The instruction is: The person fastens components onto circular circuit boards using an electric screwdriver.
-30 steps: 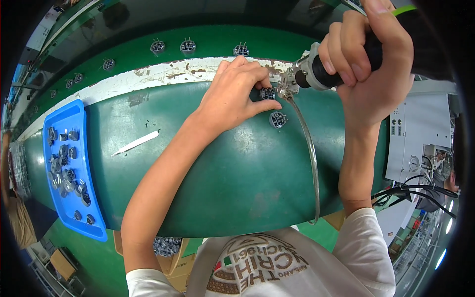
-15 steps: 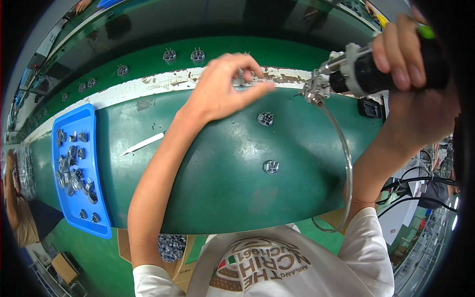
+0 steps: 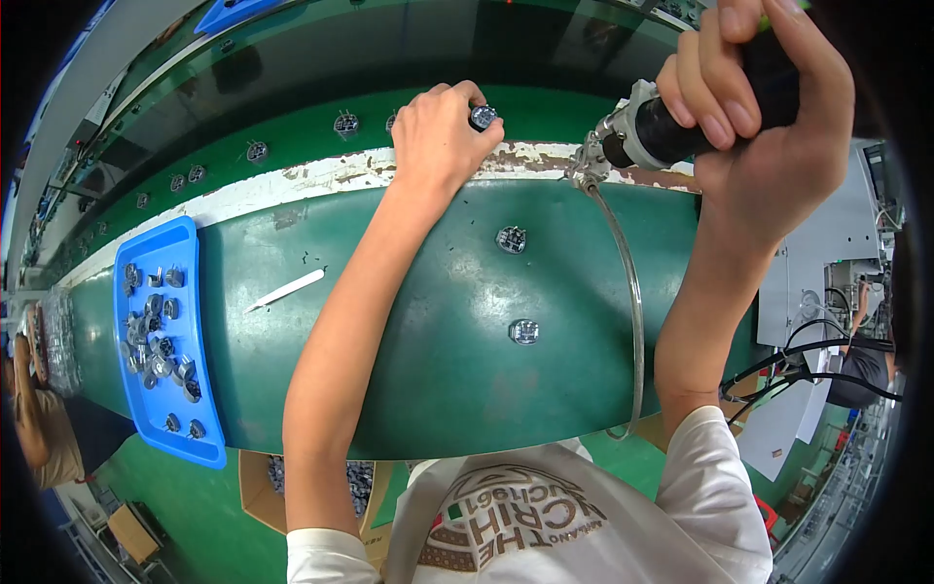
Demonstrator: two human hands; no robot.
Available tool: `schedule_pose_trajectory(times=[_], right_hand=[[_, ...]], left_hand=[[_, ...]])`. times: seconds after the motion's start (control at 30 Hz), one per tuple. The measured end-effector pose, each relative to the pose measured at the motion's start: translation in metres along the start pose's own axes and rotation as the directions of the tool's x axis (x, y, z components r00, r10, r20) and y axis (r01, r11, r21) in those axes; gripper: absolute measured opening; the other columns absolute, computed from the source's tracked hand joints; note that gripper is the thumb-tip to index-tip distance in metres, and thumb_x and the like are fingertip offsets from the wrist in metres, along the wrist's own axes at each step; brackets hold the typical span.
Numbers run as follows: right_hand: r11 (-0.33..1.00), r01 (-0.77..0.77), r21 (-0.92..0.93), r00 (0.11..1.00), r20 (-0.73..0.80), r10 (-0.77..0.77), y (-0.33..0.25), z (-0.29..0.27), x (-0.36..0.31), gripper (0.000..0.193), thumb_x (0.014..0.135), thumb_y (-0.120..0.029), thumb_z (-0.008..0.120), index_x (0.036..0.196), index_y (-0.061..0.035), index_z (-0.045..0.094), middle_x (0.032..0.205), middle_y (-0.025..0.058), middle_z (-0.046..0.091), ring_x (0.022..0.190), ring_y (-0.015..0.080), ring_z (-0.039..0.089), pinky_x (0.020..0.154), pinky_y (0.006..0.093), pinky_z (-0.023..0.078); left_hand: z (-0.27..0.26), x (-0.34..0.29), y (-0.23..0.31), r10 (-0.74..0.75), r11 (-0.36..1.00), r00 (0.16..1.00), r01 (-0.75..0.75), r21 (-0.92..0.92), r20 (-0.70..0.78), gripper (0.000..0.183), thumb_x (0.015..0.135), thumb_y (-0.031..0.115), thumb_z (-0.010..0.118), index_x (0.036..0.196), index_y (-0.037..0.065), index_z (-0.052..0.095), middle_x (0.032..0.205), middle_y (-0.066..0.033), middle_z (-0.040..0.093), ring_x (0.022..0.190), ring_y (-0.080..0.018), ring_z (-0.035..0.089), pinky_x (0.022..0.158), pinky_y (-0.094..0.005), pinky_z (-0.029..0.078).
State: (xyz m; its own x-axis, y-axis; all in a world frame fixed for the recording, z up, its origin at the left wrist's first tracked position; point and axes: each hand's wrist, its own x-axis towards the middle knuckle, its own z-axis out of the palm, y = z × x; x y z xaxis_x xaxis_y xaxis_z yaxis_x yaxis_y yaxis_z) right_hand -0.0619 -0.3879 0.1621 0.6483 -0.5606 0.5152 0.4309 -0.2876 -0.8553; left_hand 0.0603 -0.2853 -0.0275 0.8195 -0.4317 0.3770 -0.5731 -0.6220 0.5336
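Observation:
My left hand [image 3: 433, 136] is at the far edge of the green worktable [image 3: 438, 389], over the green belt beyond it. Its thumb and fingers are closed round a small round grey motor-like part [image 3: 483, 117]. My right hand [image 3: 769, 127], raised at the upper right, grips a black power screwdriver [image 3: 671, 122] with a metal head. A clear hose [image 3: 630, 282] curves down from that head. On the tabletop, between my forearms, sit two similar parts: one farther off [image 3: 511, 239] with dark prongs, one nearer me [image 3: 524, 332].
A blue tray [image 3: 208, 389] with several such parts lies at the left. A white pointed stick [image 3: 284, 290] rests beside my left forearm. More parts [image 3: 346, 124] stand on the green belt [image 3: 302, 136]. Below the table edge is a cardboard box [image 3: 258, 487] of parts.
My left hand has moved slightly farther away and now pinches a part over the belt. My right hand and the screwdriver have shifted left and up. The whole view has shifted a little.

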Motion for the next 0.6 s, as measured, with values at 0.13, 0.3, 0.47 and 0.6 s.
schedule_pose_trajectory(times=[0.13,0.3,0.47,0.6], right_hand=[[0.997,0.075,0.020,0.995,0.072,-0.076,0.010,-0.012,0.008,0.041,0.103,-0.039,0.047,0.075,-0.0087,0.048,0.044,-0.0037,0.035,0.033,0.0076,0.032,0.037,0.0226,0.036],[0.990,0.001,0.140,0.986,0.163,-0.024,0.021,-0.010,0.002,0.041,0.104,-0.038,0.044,0.076,-0.0084,0.047,0.045,-0.0036,0.034,0.033,0.0079,0.031,0.038,0.0231,0.035],[0.965,-0.081,0.250,0.967,0.256,0.015,0.031,-0.007,-0.002,0.041,0.105,-0.038,0.041,0.077,-0.0082,0.047,0.045,-0.0034,0.033,0.034,0.0083,0.029,0.038,0.0236,0.033],[0.932,-0.146,0.331,0.945,0.325,0.032,0.038,-0.005,-0.006,0.042,0.106,-0.038,0.039,0.078,-0.0079,0.046,0.045,-0.0033,0.033,0.034,0.0086,0.027,0.038,0.0239,0.031]], left_hand=[[-0.014,-0.021,0.008,0.232,0.968,0.956,-0.210,-0.134,0.179,0.028,0.079,0.022,0.079,0.102,0.005,0.075,0.098,-0.0099,0.071,0.094,-0.0309,0.064,0.087,-0.0413,0.053],[-0.014,-0.049,-0.001,0.309,0.918,0.916,-0.217,-0.331,0.255,0.030,0.078,0.018,0.081,0.106,0.007,0.076,0.108,-0.0051,0.068,0.102,-0.0267,0.057,0.099,-0.0391,0.044],[-0.016,-0.047,-0.005,0.337,0.907,0.894,-0.224,-0.356,0.295,0.031,0.078,0.022,0.084,0.102,0.006,0.074,0.108,-0.0030,0.066,0.103,-0.0250,0.056,0.099,-0.0388,0.042],[-0.018,-0.046,-0.004,0.316,0.922,0.882,-0.197,-0.335,0.350,0.031,0.077,0.022,0.084,0.100,0.004,0.073,0.109,-0.0036,0.067,0.103,-0.0248,0.056,0.099,-0.0393,0.042]])
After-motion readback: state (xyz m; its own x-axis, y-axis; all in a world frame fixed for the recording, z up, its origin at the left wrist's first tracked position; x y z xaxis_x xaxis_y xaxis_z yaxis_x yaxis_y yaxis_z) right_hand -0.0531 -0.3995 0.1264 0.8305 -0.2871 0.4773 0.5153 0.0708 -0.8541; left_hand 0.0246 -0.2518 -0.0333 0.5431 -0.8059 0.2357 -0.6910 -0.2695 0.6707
